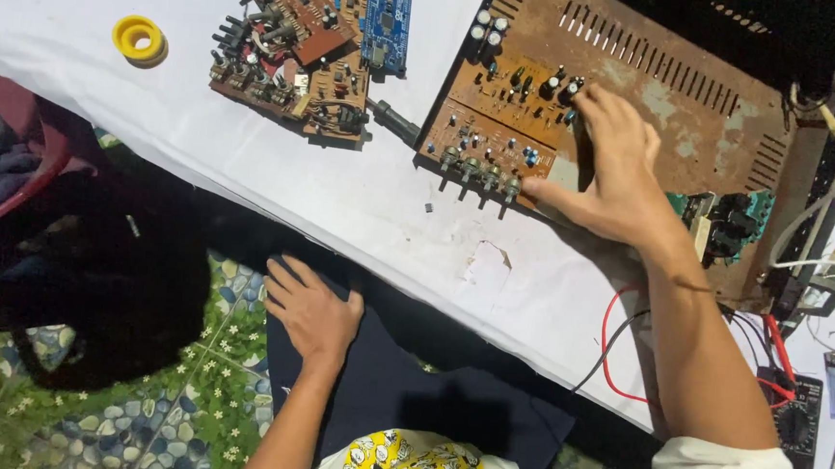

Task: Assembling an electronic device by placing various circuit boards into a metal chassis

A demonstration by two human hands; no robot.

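On the white-covered counter (361,202), the right hand (614,174) presses spread fingers onto a brown circuit board (502,114) seated in the rusty metal chassis (696,97). Left hand (311,310) rests flat, holding nothing, on dark cloth. 2 more boards (298,49) lie loose, apparently unfitted.

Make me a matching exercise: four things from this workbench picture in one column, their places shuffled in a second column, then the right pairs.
Things:
1. yellow tape roll
2. blue circuit board
3. right hand
4. left hand

Places:
A. on the brown board in the rusty metal chassis
B. flat on the dark cloth over the lap
C. alone on the white sheet, far left
D. at the top, beside the pile of loose brown boards

Pairs: 1-C, 2-D, 3-A, 4-B
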